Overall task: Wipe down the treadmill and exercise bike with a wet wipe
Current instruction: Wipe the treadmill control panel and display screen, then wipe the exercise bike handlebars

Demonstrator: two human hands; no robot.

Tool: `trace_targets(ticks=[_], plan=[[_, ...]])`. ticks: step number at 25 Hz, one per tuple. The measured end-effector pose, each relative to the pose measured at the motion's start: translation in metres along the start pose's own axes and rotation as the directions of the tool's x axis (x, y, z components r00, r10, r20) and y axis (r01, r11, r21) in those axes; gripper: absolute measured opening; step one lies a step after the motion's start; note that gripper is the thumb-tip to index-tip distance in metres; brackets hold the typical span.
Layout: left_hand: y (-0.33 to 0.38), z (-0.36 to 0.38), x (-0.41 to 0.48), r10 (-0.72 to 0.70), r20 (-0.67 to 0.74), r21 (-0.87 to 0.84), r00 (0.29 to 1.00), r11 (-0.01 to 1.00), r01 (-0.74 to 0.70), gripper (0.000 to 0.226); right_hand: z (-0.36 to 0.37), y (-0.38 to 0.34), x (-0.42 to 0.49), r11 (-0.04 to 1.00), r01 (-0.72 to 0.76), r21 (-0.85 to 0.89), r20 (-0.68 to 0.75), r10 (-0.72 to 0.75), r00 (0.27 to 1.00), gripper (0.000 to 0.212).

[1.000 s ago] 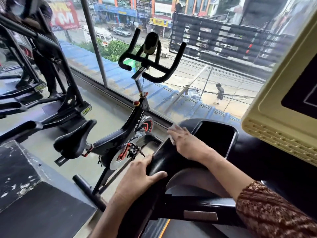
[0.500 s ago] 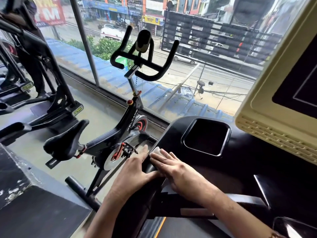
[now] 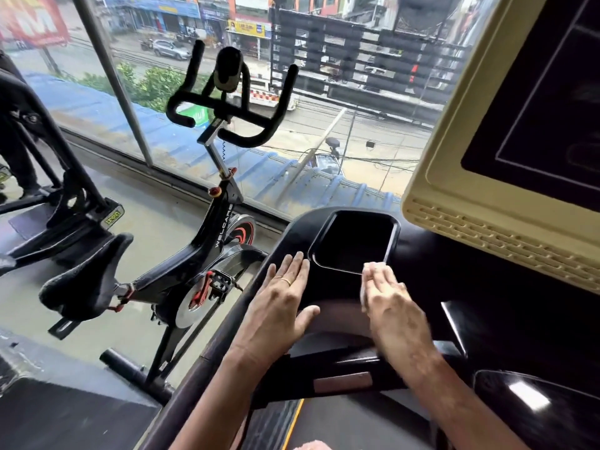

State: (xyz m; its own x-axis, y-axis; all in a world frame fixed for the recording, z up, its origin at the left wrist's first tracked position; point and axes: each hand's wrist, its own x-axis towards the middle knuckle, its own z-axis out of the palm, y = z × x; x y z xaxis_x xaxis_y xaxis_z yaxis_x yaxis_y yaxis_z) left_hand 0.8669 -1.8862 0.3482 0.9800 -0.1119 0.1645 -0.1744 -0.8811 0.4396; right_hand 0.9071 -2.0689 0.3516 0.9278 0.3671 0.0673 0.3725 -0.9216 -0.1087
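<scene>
Black treadmill console carries both palms: the left hand lies flat, fingers straight. The right hand, blurred, presses the white wet wipe under straight fingers beside the recessed tray.

A gym on an upper floor — a black spin bike stands by the treadmill console, another exercise machine sits left, and tall glass windows overlook a street of shopfronts.

treadmill: glossy black | wet wipe: white, on console | exercise bike: upright, beside
</scene>
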Motion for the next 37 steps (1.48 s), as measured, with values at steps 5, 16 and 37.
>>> trace_targets(ticks=[5,16,37], plan=[[0.028,0.027,0.028,0.141,0.053,0.012,0.989,0.99,-0.142,0.075,-0.001,0.016,-0.004,0.978,-0.197,-0.065,0.042,0.2,0.979,0.051],[0.036,0.064,0.037,0.151,-0.073,0.079,0.986,0.986,-0.145,0.072,-0.047,0.021,-0.012,0.879,-0.268,-0.393,0.153,0.35,0.924,0.022],[0.298,0.064,-0.114,0.317,0.365,-0.924,0.876,0.235,0.3,0.042,-0.079,0.084,-0.333,0.262,-0.004,0.965,-0.24,0.891,0.385,0.013]])
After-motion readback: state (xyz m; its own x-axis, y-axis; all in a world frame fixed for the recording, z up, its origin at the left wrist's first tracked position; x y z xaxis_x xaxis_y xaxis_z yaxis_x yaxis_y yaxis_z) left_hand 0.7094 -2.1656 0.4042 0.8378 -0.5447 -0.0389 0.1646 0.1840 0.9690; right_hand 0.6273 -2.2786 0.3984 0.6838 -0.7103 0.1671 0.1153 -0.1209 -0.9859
